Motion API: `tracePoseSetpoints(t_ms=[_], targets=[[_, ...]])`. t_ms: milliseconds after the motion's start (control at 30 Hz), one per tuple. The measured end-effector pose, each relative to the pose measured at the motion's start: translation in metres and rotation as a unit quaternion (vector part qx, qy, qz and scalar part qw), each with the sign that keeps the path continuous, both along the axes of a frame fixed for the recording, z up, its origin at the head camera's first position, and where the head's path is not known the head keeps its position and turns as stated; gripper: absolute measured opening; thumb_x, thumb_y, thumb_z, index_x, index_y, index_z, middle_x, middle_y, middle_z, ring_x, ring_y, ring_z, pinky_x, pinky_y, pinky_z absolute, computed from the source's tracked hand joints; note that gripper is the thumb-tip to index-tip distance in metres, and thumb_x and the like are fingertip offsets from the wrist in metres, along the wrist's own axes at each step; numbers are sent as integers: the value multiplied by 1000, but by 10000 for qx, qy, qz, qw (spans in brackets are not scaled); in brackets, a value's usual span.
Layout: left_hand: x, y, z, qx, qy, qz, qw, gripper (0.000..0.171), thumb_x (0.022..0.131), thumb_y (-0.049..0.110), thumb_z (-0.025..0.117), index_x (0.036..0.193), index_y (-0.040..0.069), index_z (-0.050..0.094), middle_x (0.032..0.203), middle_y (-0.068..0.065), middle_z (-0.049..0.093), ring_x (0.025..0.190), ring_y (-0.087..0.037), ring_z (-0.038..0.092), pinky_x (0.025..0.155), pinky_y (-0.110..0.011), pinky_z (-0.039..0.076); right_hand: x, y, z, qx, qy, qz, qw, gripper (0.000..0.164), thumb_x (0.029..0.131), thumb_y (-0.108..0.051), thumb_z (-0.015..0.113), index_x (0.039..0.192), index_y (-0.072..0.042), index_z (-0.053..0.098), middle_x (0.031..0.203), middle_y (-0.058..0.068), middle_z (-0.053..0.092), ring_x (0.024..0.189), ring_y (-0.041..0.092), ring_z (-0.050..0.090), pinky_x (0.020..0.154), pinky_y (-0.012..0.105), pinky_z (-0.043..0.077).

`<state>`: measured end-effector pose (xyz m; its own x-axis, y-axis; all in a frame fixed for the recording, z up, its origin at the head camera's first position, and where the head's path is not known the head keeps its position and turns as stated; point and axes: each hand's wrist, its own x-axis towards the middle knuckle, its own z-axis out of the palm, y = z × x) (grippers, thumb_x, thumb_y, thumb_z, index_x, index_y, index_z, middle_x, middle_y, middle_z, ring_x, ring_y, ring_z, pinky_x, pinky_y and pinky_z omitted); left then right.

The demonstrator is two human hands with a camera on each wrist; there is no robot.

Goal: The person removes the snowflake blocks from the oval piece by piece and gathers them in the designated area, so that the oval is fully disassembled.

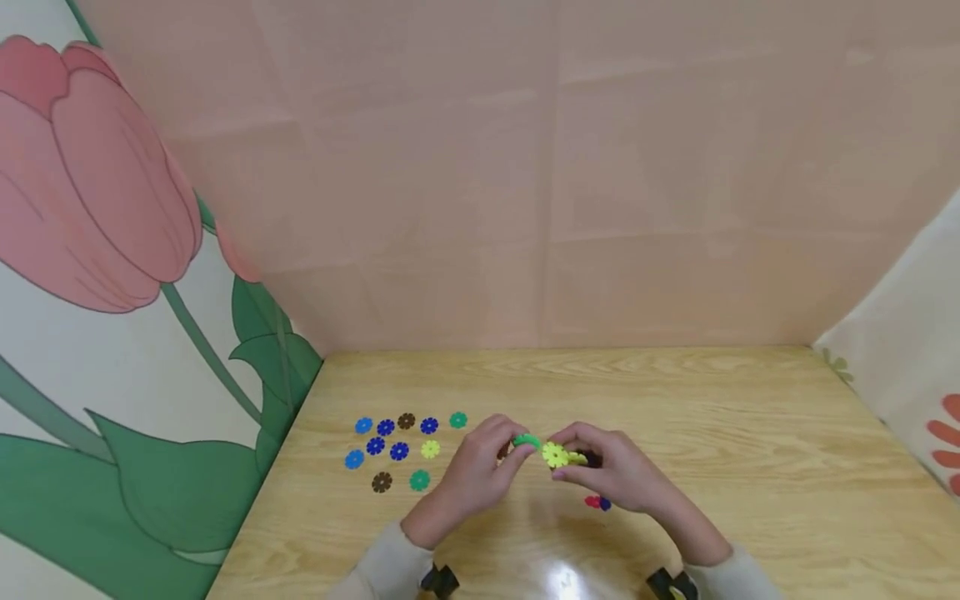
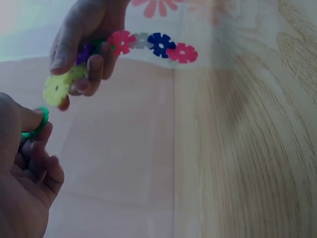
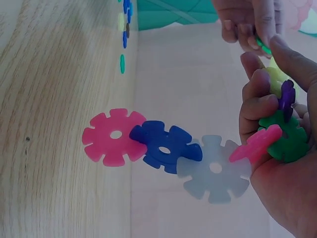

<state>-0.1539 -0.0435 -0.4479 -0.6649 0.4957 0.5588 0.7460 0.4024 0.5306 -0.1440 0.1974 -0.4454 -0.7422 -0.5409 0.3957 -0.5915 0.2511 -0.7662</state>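
My left hand pinches a green notched disc between thumb and fingers, seen nearly edge-on. Facing it, my right hand grips a chain of interlocked snowflake discs by its yellow end disc. In the right wrist view the chain runs from yellow through a purple disc, a green disc and a pink one to a whitish disc, a dark blue disc and a pink end disc. That end hangs out below the right palm. A small gap separates the left hand's green disc from the yellow one.
Loose discs lie spread on the left of the wooden table, among them a brown disc, a green disc, a yellow disc and several blue ones. A pink cloth wall rises behind the table's back edge.
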Motion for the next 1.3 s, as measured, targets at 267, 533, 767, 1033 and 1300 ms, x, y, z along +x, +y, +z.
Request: tracePoseSetpoints(t_ms=[267,533,767,1033,1300], targets=[[-6,-19,-9,335,-1394,439,9887,22,97,22,68,119,16,66,87,7,68,76,-5,64,68,-23,56,0,0,1,-14,-155,-21,9999,29,92,-14,74,119,-9,65,96,5,76,75,4,63,60,23,54],[-21,-46,-26,-33,-2256,928,9698,29,99,12,67,127,7,65,97,0,64,83,-18,68,66,-21,57,0,1,-1,76,-289,-90,9995,28,93,-18,74,119,-10,66,98,3,76,78,3,64,62,24,54],[-39,-65,-47,-635,-2357,1059,9639,27,98,9,66,125,4,66,101,1,61,86,-9,60,70,-22,54,0,2,-2,159,-362,-88,9992,28,94,-20,74,119,-11,67,98,0,75,78,4,65,63,25,55],[-51,-72,-58,-981,-2638,1288,9509,27,97,5,66,124,3,67,94,0,57,73,-9,59,64,-23,53,2,1,1,201,-386,5,9991,28,95,-20,72,121,-10,67,97,1,72,74,2,60,61,24,52],[-54,-71,-64,-1663,-2170,1781,9453,26,93,10,71,119,8,70,91,5,56,83,-10,54,73,-25,52,2,0,1,278,-350,-54,9990,28,95,-21,72,122,-12,67,102,1,73,74,3,60,63,24,52]])
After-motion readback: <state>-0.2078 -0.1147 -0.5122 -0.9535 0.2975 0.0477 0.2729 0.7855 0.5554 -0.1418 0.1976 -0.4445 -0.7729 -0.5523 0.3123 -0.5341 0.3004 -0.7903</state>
